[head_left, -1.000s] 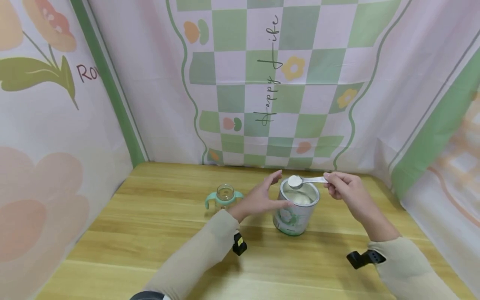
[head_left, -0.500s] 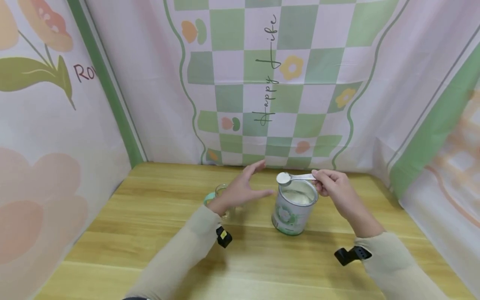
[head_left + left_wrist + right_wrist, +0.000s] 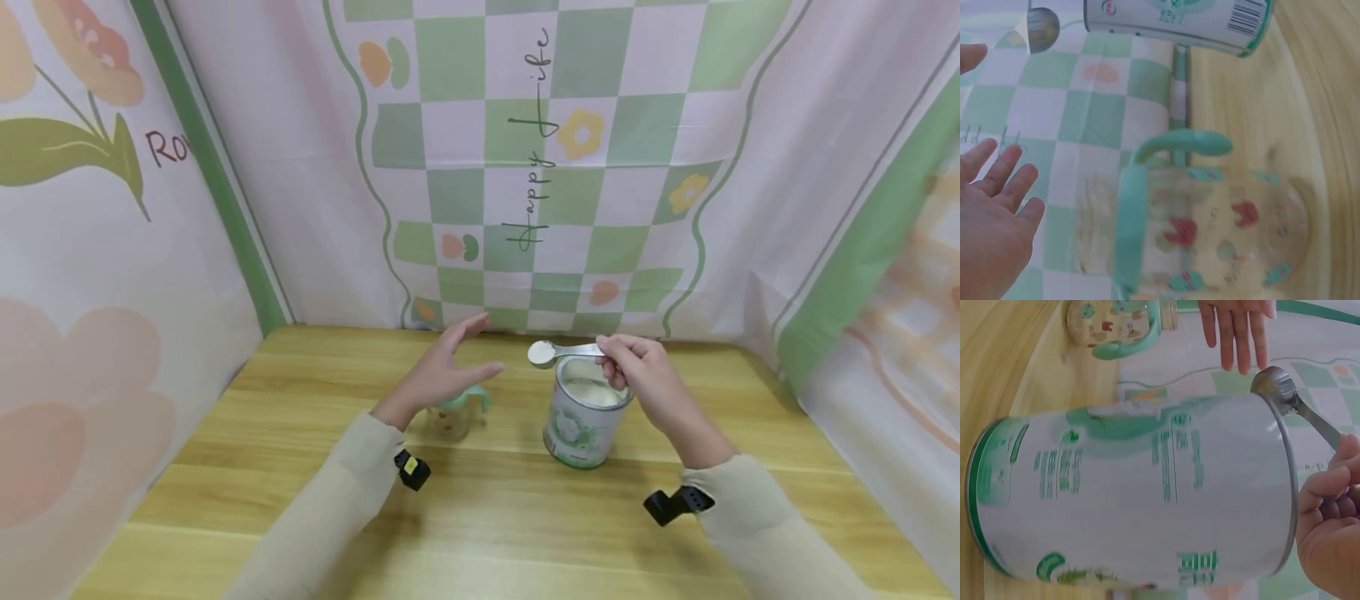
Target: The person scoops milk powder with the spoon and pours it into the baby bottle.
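Observation:
My right hand (image 3: 637,371) pinches the handle of a metal measuring spoon (image 3: 545,354), held level and heaped with white powder. The spoon's bowl has passed the left rim of an open powder tin (image 3: 581,437), white with green print, with pale powder inside. My left hand (image 3: 442,367) holds nothing; its fingers are extended and the thumb stands apart. Below and behind it, a clear baby bottle (image 3: 450,423) with mint-green handles stands upright, partly hidden by the hand. In the left wrist view the bottle (image 3: 1229,231) shows small printed figures and no cap.
The wooden table (image 3: 525,533) reaches back to a green-and-white checked cloth (image 3: 525,192). Printed fabric also hangs at the left and right sides. The tin stands a short way right of the bottle.
My left hand has moved left from beside the tin's rim to over the bottle. My right hand has carried the filled measuring spoon left, from above the tin to past its rim.

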A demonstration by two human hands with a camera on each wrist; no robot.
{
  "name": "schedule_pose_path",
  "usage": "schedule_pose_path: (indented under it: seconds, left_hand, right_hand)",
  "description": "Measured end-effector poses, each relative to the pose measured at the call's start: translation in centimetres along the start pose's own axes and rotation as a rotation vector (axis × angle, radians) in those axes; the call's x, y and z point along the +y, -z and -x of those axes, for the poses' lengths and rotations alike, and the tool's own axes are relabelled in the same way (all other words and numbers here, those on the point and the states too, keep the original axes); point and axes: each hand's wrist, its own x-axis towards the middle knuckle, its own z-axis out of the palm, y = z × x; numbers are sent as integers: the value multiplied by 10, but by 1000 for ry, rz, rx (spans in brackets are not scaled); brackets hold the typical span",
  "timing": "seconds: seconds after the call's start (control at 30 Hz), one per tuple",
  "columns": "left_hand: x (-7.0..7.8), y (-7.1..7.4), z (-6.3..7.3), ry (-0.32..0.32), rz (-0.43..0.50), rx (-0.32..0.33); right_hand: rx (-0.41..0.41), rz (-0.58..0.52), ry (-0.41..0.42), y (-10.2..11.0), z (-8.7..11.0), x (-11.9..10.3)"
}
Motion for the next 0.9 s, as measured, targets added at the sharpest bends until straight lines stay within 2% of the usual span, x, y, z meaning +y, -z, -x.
schedule_pose_path:
  seconds: [0.43, 0.7, 0.9]
  left_hand:
    - [-33, 18, 34, 86, -18, 9]
    - [-59, 16, 47, 166, 5, 41]
    - [-71, 12, 50, 216, 54, 35]
  right_hand:
    - [-62, -37, -16, -33, -5, -5]
    - [-90, -58, -30, -53, -7, -9]
    - [-95, -77, -53, -67, -9, -11]
